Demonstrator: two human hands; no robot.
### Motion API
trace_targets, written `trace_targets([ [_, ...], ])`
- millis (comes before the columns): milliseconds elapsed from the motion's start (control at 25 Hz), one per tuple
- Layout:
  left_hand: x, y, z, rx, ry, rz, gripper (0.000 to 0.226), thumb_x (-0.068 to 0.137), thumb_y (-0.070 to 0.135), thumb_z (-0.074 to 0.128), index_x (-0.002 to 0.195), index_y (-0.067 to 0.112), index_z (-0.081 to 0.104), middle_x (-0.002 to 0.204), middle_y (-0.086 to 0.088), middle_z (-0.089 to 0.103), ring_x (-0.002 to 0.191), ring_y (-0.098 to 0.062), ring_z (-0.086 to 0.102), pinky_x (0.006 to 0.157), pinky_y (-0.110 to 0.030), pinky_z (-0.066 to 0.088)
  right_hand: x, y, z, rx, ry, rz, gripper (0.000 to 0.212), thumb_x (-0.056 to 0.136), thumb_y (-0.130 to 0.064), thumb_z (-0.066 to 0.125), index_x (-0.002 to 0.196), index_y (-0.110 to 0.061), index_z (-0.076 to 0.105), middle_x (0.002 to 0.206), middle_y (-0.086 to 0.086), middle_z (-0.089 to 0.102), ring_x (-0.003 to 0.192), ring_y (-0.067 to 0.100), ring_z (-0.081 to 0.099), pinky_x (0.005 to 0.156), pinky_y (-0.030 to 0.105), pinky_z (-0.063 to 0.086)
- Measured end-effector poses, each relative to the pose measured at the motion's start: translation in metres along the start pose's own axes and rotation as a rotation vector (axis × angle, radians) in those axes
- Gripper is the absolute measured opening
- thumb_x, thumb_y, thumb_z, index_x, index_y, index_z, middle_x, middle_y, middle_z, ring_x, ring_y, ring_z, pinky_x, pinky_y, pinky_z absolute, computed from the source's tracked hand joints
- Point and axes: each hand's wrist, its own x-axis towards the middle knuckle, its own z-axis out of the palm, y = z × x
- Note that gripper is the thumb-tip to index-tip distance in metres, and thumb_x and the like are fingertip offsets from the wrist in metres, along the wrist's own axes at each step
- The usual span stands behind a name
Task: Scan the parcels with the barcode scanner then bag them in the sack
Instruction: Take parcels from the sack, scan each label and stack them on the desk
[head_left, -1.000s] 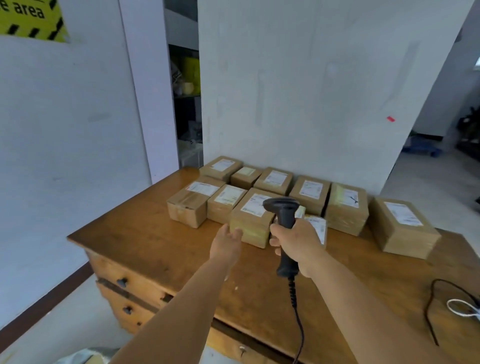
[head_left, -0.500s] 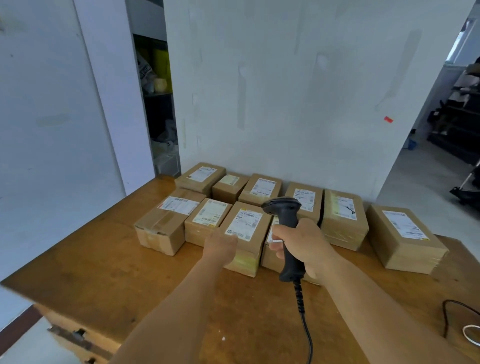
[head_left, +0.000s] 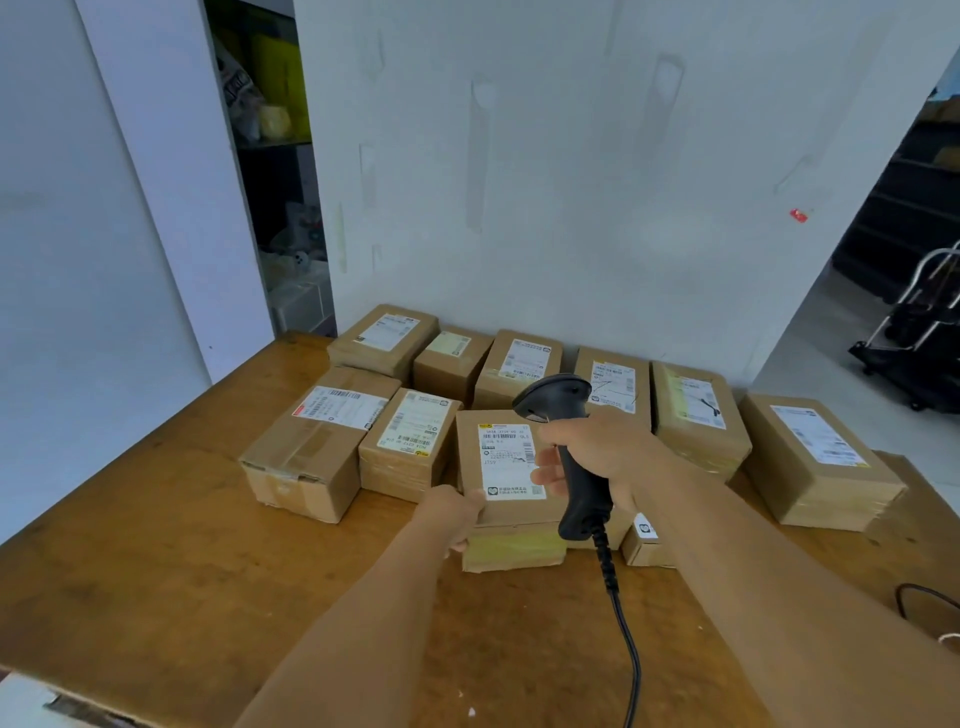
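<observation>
Several brown cardboard parcels with white labels lie in two rows on the wooden table (head_left: 156, 571). My right hand (head_left: 597, 457) grips the handle of a black corded barcode scanner (head_left: 566, 415), its head over the front middle parcel (head_left: 506, 467). My left hand (head_left: 457, 514) holds the near left corner of that parcel, thumb on top beside its label. A small parcel (head_left: 641, 545) sits partly hidden under my right forearm. No sack is in view.
A white wall stands right behind the parcels. A large parcel (head_left: 818, 462) lies at the table's right end. A dark cable (head_left: 930, 603) loops at the table's right edge. A black trolley (head_left: 919, 338) stands on the floor at the right; shelves show through a gap at the left.
My left hand has moved forward and taken hold of the front middle parcel's corner. The scanner has shifted slightly over that parcel. The camera has come closer to the table.
</observation>
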Motion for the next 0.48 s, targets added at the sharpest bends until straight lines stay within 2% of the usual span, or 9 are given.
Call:
trace_targets([
  [120, 0.0023, -0.0009, -0.0011, -0.02, -0.001, -0.005, 0.038, 0.099, 0.042, 0.043, 0.12, 0.013, 0.052, 0.087, -0.005, 0.059, 0.054, -0.01, 0.044, 0.064, -0.024, 0.05, -0.0005, -0.0046, 0.0067, -0.031, -0.013, -0.003, 0.021, 0.091, -0.013, 0.059, 0.109, -0.003, 0.057, 0.088, 0.013, 0.07, 0.072, 0.024, 0.069, 0.066, 0.034, 0.056],
  [280, 0.0007, 0.0004, -0.003, -0.032, -0.013, 0.012, 0.04, 0.099, 0.041, 0.044, 0.126, 0.013, 0.051, 0.108, -0.008, 0.065, 0.062, -0.01, 0.051, 0.053, -0.018, 0.041, -0.0012, -0.0096, 0.0092, -0.049, -0.007, -0.017, 0.021, 0.091, -0.012, 0.059, 0.109, -0.001, 0.058, 0.083, 0.013, 0.069, 0.071, 0.025, 0.069, 0.07, 0.035, 0.057],
  [360, -0.0015, 0.0013, -0.0035, -0.038, -0.017, 0.015, 0.039, 0.099, 0.04, 0.045, 0.128, 0.014, 0.05, 0.112, -0.007, 0.064, 0.074, -0.012, 0.056, 0.054, -0.018, 0.042, -0.0026, -0.0105, 0.0089, -0.052, -0.011, -0.02, 0.019, 0.091, -0.011, 0.058, 0.106, 0.0, 0.059, 0.083, 0.013, 0.069, 0.071, 0.024, 0.068, 0.07, 0.035, 0.057],
  [400, -0.0017, 0.0009, -0.0035, -0.047, -0.018, 0.014, 0.04, 0.099, 0.039, 0.045, 0.13, 0.014, 0.049, 0.114, -0.007, 0.063, 0.083, -0.014, 0.059, 0.058, -0.02, 0.046, -0.0029, -0.0099, 0.0089, -0.052, -0.006, -0.02, 0.017, 0.091, -0.011, 0.058, 0.105, 0.0, 0.059, 0.084, 0.013, 0.068, 0.071, 0.024, 0.068, 0.069, 0.034, 0.057],
  [480, 0.0007, -0.0011, -0.0024, -0.071, -0.024, 0.02, 0.044, 0.098, 0.039, 0.045, 0.136, 0.015, 0.045, 0.118, -0.006, 0.06, 0.099, -0.019, 0.059, 0.076, -0.028, 0.052, 0.0014, -0.0047, 0.0082, -0.103, 0.045, -0.037, 0.011, 0.09, -0.011, 0.057, 0.093, -0.001, 0.058, 0.077, 0.014, 0.064, 0.063, 0.022, 0.062, 0.057, 0.028, 0.055],
])
